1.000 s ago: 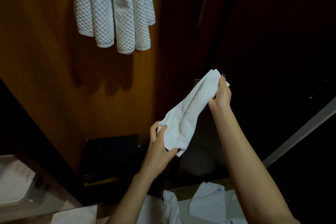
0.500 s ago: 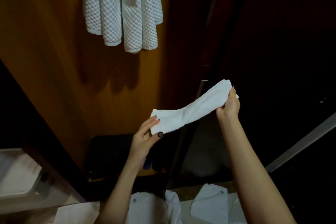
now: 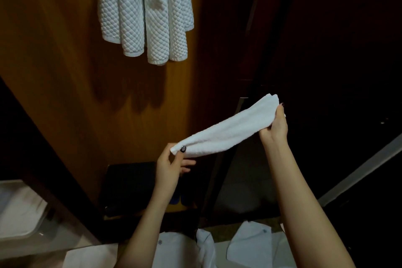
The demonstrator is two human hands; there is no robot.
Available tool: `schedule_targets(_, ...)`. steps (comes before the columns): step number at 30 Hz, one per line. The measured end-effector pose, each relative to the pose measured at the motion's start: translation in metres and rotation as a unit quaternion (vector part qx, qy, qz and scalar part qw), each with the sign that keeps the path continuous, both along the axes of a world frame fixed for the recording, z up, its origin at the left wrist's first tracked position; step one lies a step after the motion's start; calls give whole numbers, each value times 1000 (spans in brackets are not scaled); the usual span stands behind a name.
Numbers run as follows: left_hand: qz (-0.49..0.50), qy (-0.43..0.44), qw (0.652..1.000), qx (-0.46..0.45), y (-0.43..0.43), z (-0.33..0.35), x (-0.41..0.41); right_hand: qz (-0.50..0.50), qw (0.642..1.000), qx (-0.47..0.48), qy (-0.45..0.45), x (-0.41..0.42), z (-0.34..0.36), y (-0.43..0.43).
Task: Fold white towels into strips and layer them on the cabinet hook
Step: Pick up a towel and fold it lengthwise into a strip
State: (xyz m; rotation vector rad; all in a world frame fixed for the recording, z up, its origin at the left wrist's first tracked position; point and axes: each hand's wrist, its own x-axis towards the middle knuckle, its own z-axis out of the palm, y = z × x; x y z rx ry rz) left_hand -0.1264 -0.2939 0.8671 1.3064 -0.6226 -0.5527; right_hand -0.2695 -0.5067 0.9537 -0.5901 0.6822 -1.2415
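At far left, low down, a pale object point(image 3: 17, 220) is seen beside the wooden cabinet panel point(image 3: 65, 72), too blurred to be identified. High on that panel, quilted white towels point(image 3: 134, 17) are hung in layered strips; the hook itself is cut off by the top edge. Below and to the right of them, a plain white towel point(image 3: 224, 132), already folded into a narrow strip, is held in the air at a slant, well apart from the hung ones. Its lower end is pinched between thumb and forefinger of the left hand point(image 3: 171, 165), the other fingers being loosely spread. Its upper end is gripped by the right hand point(image 3: 275, 124), whose fingers are curled round it. The cloth is judged light, soft and limp, and the folds could be expected to fall open if either end were released. A hold near the middle, with the layers pressed together, is likely to be needed before it is draped over the hook. A white garment point(image 3: 256, 246) is visible at the bottom edge.
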Motion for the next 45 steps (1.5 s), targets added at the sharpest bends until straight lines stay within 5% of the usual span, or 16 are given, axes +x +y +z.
schedule_targets(5,-92,244,964,-58,4,-14,-4,63,997,-17,-44,-1,3,-3)
schedule_targets(11,-27,282,952,-116,0,-9,-4,76,995,-64,14,1,-3,-2)
schedule_targets(17,-107,317,936,-111,13,-16,15,35,972,-139,188,-10,-15,-7)
schedule_targets(25,-51,91,993,51,10,-9,54,61,869,-322,371,-30,-39,-8)
schedule_targets(32,-80,-107,982,137,18,-6,84,229,824,-323,405,-47,-40,-8)
schedule_targets(39,-101,-157,973,139,22,2,97,284,768,-349,455,-53,-44,-10)
schedule_targets(45,-135,-163,969,129,23,14,104,271,755,-331,498,-58,-54,-12)
